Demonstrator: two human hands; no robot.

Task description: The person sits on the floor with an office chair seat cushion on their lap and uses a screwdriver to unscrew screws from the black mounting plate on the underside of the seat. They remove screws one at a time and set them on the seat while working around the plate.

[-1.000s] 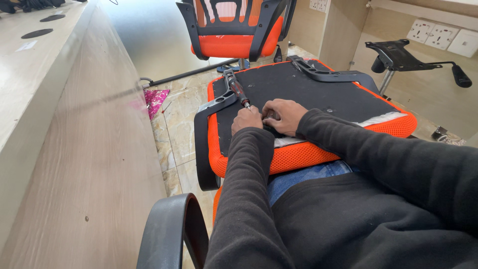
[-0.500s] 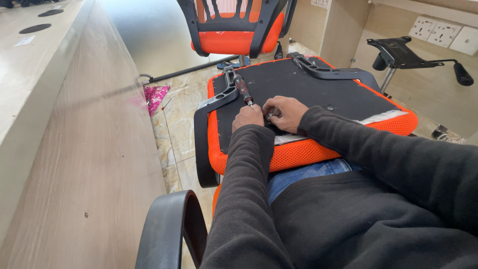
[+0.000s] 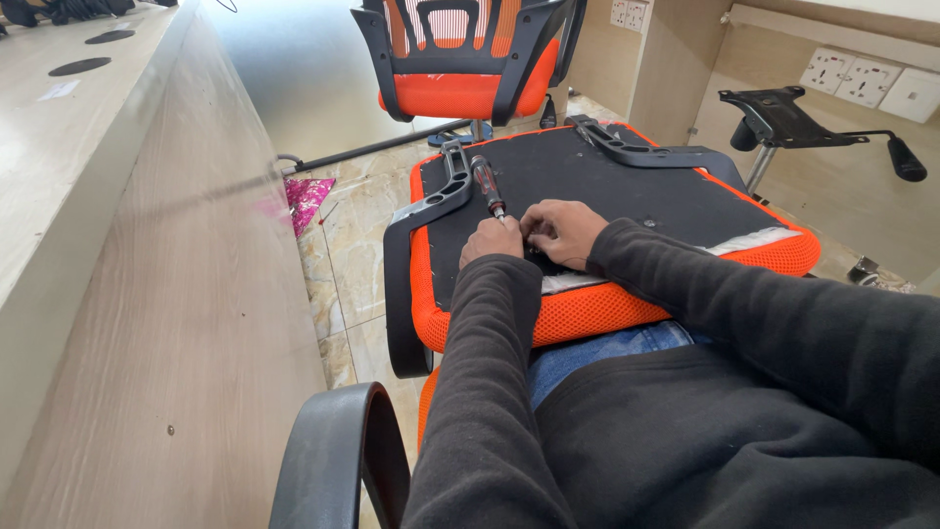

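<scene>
Your seat cushion [image 3: 587,313] is orange mesh with a black underside panel. The screwdriver [image 3: 487,184] on it is dark red and black. Beyond the cushion stands an orange-and-black chair [image 3: 460,59]. Your sleeves are black.

A single head-worn camera looks steeply down and forward from a seated person's eye level, close over the dark-sleeved left hand [image 3: 493,243] and right hand [image 3: 563,230] on the upturned orange mesh seat cushion with black underside [image 3: 627,186]. The pale wood-grain desk panel [image 3: 147,323] fills the frame's left; the tiled floor [image 3: 357,220] runs ahead. No second view overlaps it.
</scene>
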